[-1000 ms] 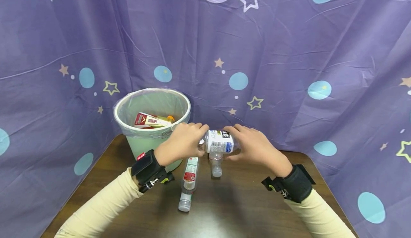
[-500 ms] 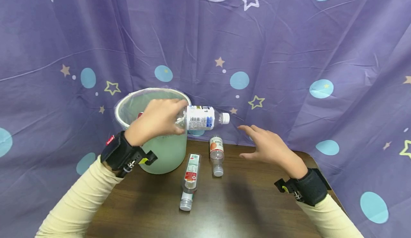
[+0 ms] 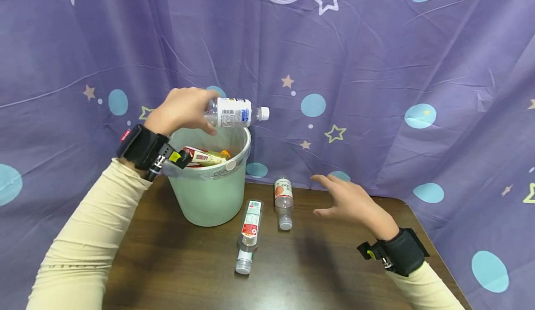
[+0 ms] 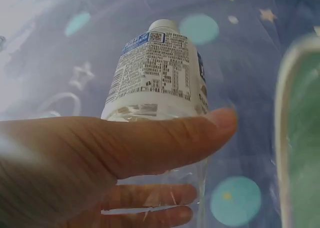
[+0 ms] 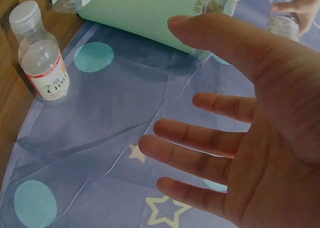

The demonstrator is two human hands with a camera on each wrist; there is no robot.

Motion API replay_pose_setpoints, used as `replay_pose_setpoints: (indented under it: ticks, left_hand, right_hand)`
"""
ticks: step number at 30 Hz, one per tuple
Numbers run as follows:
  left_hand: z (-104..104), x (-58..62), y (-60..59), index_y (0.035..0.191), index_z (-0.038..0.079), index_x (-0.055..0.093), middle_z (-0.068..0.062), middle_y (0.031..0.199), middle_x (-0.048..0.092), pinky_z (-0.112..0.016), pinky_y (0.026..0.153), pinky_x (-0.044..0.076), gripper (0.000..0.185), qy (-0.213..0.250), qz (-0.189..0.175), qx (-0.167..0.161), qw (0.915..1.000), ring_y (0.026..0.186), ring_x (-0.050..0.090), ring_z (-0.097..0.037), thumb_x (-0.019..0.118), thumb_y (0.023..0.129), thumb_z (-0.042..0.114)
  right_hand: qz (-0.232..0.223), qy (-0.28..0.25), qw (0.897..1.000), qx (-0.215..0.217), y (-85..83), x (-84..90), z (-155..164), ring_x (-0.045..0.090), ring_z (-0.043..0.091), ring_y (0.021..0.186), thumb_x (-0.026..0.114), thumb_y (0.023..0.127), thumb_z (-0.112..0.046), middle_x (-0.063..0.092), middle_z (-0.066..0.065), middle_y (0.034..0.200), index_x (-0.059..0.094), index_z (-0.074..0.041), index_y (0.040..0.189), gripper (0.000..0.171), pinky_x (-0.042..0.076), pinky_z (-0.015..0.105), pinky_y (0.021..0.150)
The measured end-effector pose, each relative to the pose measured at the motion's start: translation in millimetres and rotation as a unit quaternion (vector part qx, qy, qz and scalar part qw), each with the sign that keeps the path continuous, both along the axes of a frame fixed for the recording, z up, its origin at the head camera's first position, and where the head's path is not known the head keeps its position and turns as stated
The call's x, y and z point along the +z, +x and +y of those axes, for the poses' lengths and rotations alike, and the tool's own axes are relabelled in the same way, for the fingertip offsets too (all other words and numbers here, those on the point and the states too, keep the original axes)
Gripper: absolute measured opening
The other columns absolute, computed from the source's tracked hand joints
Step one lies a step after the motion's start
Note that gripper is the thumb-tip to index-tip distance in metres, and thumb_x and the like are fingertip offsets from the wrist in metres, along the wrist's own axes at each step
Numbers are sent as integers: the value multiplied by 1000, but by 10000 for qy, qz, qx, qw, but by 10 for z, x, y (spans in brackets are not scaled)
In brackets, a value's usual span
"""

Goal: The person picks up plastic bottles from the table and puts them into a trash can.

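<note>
Head view, one bottle [image 3: 235, 112] in left grip [image 3: 184, 109], two bottles [image 3: 251, 221] [image 3: 283, 202] lying

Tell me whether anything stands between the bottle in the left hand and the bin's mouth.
Nothing visible does. The left hand holds the bottle sideways, seen above the pale green bin in the head view, with no other object between them. Packaging lies lower, inside it. Exact depth is hard to judge.
</note>
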State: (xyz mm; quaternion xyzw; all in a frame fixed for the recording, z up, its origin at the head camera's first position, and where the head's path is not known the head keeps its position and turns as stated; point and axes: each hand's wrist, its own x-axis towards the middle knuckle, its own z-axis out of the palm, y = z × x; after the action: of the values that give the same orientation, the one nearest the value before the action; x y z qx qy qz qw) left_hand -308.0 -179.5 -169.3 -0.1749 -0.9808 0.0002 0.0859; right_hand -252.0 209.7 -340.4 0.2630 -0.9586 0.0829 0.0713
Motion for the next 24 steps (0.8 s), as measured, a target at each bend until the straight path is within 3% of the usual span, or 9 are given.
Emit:
replay_pose_setpoints:
  ticks: [7,14,19,24]
  left_hand:
    - [-130,-103,-310,118,6,57,-18,107,68,-58,85,50,62,-523,-262,245,9980,97,64,-38,89,69,28]
    - [-178,-264,-551,120,1,61,-24,115,70,-60,100,39,65,-855,-281,200,9957,107,64,-43,88,62,10]
    - [-143,-374,-609,120,1,63,-25,120,69,-59,102,38,68,-1365,-157,16,9905,111,62,-46,91,59,4]
    - [-151,-467,-660,129,2,60,-26,130,65,-58,105,37,74,-1677,-255,-22,9855,118,58,-46,91,61,4]
  right_hand:
    - [-103,-71,9999,22,25,-82,66,70,28,94,86,76,-41,67,7,119,53,-17,144,79,57,50,77]
    - [-195,-100,9998,12,27,-175,138,70,30,98,86,76,-40,68,8,116,54,-15,141,77,57,51,79]
    - [-215,-90,9997,113,30,-252,182,70,34,102,86,77,-38,68,12,123,57,-13,138,73,58,50,80]
    - [-319,-75,9995,47,62,-321,205,70,35,105,86,77,-38,67,13,126,58,-13,138,71,57,52,81]
